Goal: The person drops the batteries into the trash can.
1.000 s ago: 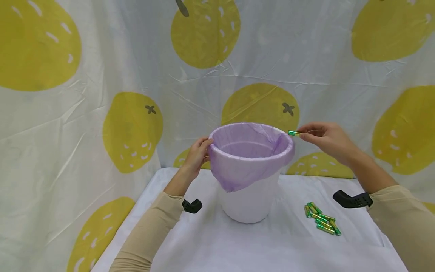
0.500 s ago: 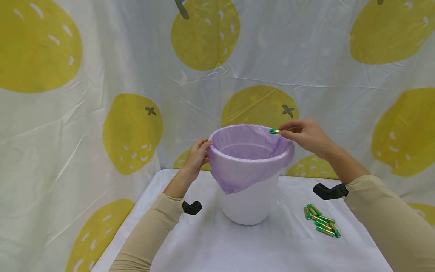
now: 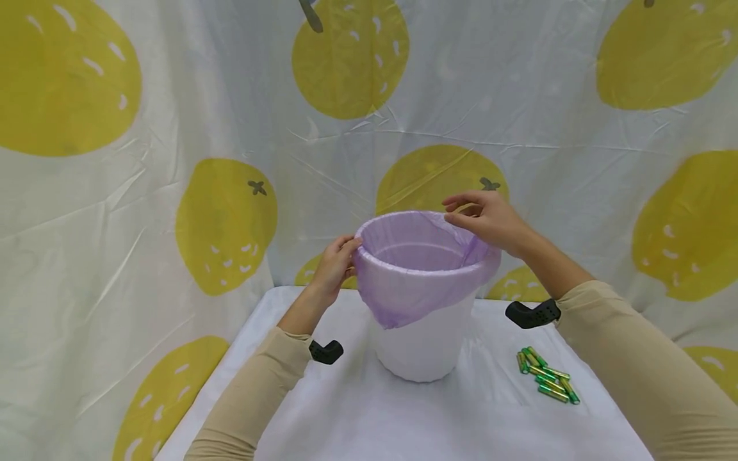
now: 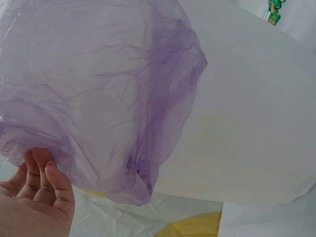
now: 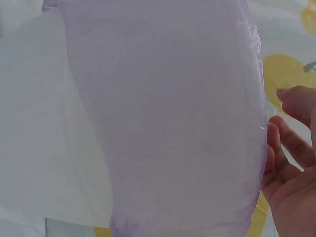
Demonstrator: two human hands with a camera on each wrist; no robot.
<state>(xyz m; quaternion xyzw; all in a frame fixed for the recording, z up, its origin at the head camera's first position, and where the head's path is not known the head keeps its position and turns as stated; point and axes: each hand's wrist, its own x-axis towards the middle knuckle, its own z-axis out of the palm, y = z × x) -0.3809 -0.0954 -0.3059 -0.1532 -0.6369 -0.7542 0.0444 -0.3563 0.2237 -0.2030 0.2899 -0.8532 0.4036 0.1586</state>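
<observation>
A white trash bin (image 3: 418,355) stands on the table, lined with a purple plastic bag (image 3: 423,294) folded over its rim. My left hand (image 3: 333,269) grips the rim at the left, thumb on top. In the left wrist view its fingers (image 4: 44,180) bend against the bag's outer side. Over the right part of the bin's mouth is my right hand (image 3: 490,221), its fingers loosely bent and thumb apart, holding nothing. The right wrist view shows the thumb (image 5: 298,101) separated from the fingertips. Several green-and-gold batteries (image 3: 552,392) lie in a pile right of the bin. The bin's bottom inside is hidden.
A white cloth covers the table (image 3: 369,422). Behind and to the left hangs a white curtain (image 3: 323,166) with yellow fruit prints. A black wrist device (image 3: 533,315) sits on each sleeve.
My right hand has moved left from beside the rim to over the bin's mouth. The battery it pinched has been let go and is out of sight. My left hand stays on the rim.
</observation>
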